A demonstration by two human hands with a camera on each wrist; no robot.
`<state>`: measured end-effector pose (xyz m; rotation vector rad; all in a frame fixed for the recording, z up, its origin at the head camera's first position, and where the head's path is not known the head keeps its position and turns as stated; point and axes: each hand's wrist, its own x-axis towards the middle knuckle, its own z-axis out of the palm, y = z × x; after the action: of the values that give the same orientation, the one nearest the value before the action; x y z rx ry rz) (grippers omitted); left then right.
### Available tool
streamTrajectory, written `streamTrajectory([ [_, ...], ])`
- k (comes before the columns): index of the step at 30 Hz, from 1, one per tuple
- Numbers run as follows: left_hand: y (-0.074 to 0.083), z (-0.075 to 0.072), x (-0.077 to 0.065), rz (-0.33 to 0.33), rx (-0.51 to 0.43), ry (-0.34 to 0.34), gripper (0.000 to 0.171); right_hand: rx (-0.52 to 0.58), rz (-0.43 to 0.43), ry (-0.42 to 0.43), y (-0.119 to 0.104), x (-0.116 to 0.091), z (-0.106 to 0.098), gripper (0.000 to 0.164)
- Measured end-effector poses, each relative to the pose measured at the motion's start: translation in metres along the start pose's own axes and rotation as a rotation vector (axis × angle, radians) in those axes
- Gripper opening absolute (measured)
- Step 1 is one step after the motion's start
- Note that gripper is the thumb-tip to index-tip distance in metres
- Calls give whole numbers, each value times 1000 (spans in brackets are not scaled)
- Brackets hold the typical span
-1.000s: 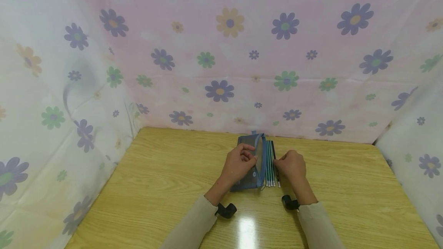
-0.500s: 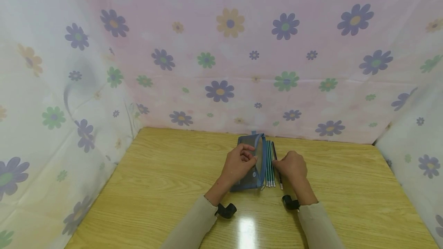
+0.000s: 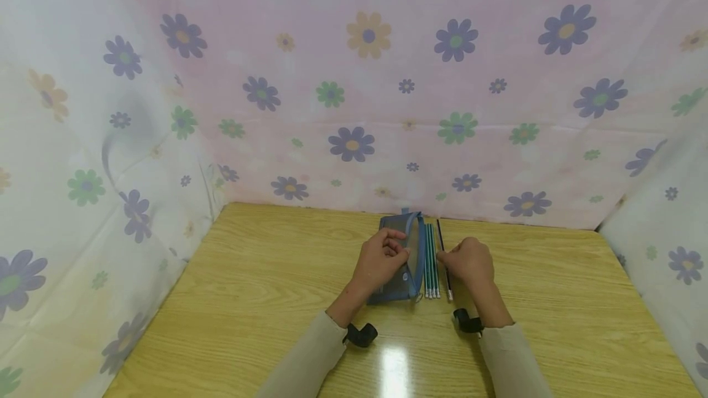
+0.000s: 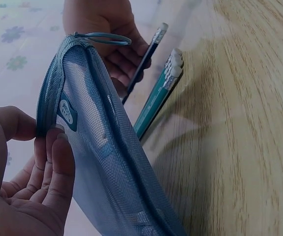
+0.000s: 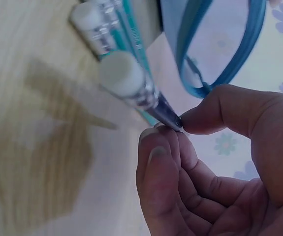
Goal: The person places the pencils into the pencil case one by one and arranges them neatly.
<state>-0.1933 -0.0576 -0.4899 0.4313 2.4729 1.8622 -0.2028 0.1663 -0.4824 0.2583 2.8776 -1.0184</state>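
A blue mesh zip pencil case [image 3: 395, 287] lies near the back of the table, its zipped mouth gaping toward the right. My left hand [image 3: 381, 260] pinches the edge of that mouth between thumb and fingers, as the left wrist view shows at the zipper [image 4: 45, 105]. In my right hand [image 3: 469, 261], thumb and fingertips pinch a dark pencil [image 3: 449, 284] with a white eraser, its eraser end toward me. Several green pencils [image 3: 431, 263] lie side by side between the case and the dark pencil, their white erasers [image 4: 175, 61] toward me.
The wood-grain table [image 3: 265, 275] runs up to a flowered cloth [image 3: 409, 109] hung behind and at both sides. Each wrist wears a black camera mount [image 3: 362, 335]. Light glares off the table near its front.
My right hand has shifted slightly right with the dark pencil, which now stands apart from the green ones and reaches farther back. The left hand and the case have hardly moved.
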Motion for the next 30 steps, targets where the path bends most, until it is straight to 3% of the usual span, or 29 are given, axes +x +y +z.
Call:
streamTrajectory([
  [9,-2,-1,1,1,-5,1,28,84,-61,-1,-9,-6,-7,44],
  [16,-4,0,2,12,-5,7,28,116,-60,-21,-16,-11,-11,41],
  [23,-3,0,2,19,2,12,27,166,-77,-52,-22,-14,-13,26],
  [30,-4,1,2,15,1,15,27,307,-73,-104,-22,-15,-8,26],
])
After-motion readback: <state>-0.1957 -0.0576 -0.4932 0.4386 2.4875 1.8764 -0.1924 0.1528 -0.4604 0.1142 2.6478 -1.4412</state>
